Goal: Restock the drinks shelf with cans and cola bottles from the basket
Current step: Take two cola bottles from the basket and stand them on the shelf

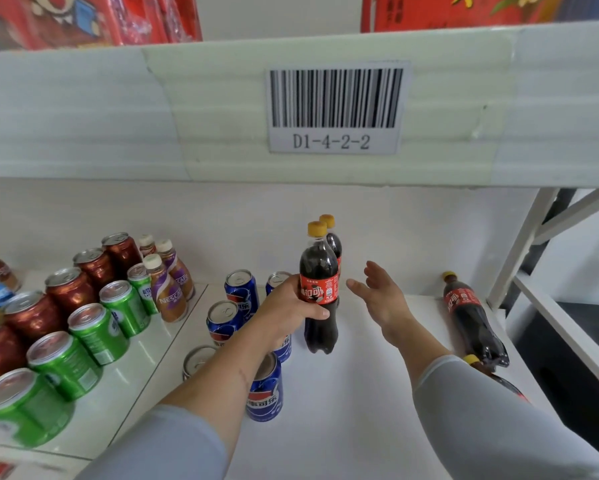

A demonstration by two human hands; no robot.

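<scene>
White shelf (pixel 377 393) below — left hand (pixel 291 308) grips upright cola bottle (pixel 319 292), right hand (pixel 383 294) open beside.

The cola bottle (pixel 318 292) was clear glossy plastic with a shiny red film label and a matt yellow cap (pixel 316 229). The blue cans (pixel 242 293), green cans (pixel 125 308) and red cans (pixel 70 289) were glossy printed metal with bare brushed tops. The shelf (pixel 360 393) looked smooth, white and faintly sheened. The foam strip (pixel 118 109) above was ribbed and matt, its barcode label (pixel 336 109) plain paper. The sleeves (pixel 481 403) were soft grey cloth.
</scene>
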